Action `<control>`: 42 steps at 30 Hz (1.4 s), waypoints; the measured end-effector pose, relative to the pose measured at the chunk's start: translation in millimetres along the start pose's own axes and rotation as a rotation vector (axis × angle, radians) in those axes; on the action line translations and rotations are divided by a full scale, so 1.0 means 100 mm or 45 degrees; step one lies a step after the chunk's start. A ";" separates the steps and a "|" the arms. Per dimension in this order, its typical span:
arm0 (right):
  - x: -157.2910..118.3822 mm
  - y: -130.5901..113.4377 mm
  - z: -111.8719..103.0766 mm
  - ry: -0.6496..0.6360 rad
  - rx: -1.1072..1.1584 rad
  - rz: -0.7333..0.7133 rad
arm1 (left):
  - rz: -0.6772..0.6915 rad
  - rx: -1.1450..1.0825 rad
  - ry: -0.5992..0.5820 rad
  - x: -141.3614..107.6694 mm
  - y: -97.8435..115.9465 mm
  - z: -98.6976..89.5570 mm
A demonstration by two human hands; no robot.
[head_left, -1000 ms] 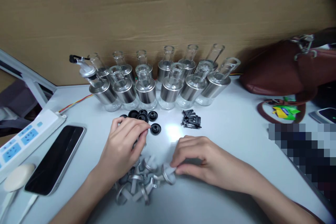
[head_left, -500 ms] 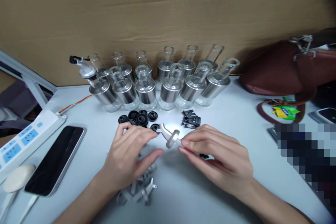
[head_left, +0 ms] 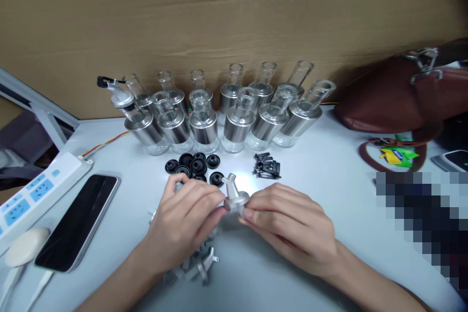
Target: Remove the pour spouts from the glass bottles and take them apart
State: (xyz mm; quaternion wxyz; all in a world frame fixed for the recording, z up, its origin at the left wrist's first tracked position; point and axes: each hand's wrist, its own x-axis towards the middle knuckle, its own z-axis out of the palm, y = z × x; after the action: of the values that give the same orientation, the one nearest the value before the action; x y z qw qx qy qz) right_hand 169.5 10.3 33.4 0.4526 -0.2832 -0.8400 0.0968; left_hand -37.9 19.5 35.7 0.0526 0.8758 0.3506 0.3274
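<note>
A silver metal spout [head_left: 234, 194] with a round collar stands nearly upright between my two hands, its forked tip upward. My left hand [head_left: 186, 212] pinches the collar's left edge between thumb and fingers. The lower stem and right side of the collar are gripped by my right hand [head_left: 292, 224]. Beyond my left hand lie several black round stoppers [head_left: 198, 165]. Small black parts [head_left: 266, 165] sit in a pile beyond my right hand. More silver spouts [head_left: 201, 268] lie below my left hand, partly hidden by it.
Glass bottles with steel bands [head_left: 204, 129] stand in two rows at the back; the leftmost front one carries a spout [head_left: 122, 97]. A phone [head_left: 78, 222] and power strip [head_left: 40, 195] lie left, a brown bag [head_left: 391, 97] and green-yellow packet [head_left: 398, 157] right.
My left hand has closed from an open pose onto the spout's collar. The spout has turned from a slant to nearly upright, and my right hand has moved slightly left and down.
</note>
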 end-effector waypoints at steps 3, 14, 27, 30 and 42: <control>0.00 0.01 0.00 -0.010 0.002 -0.002 | -0.005 -0.003 -0.006 0.00 0.00 0.01; 0.05 0.00 -0.05 0.002 0.073 0.017 | 0.012 -0.029 0.070 0.00 0.01 -0.01; 0.05 0.06 -0.08 0.046 0.018 0.083 | 0.064 -0.029 0.053 0.00 0.01 -0.01; 0.05 0.06 -0.08 0.033 0.025 0.088 | 0.065 -0.014 0.059 0.01 0.01 -0.01; 0.08 0.06 -0.07 0.025 0.044 0.081 | 0.145 0.042 -0.019 0.01 0.01 0.02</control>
State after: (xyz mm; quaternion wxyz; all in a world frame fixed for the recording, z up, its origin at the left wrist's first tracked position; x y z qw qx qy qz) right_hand 174.3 18.7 40.6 0.4623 -0.3028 -0.8244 0.1228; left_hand -35.4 19.9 35.0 0.0220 0.8975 0.3054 0.3174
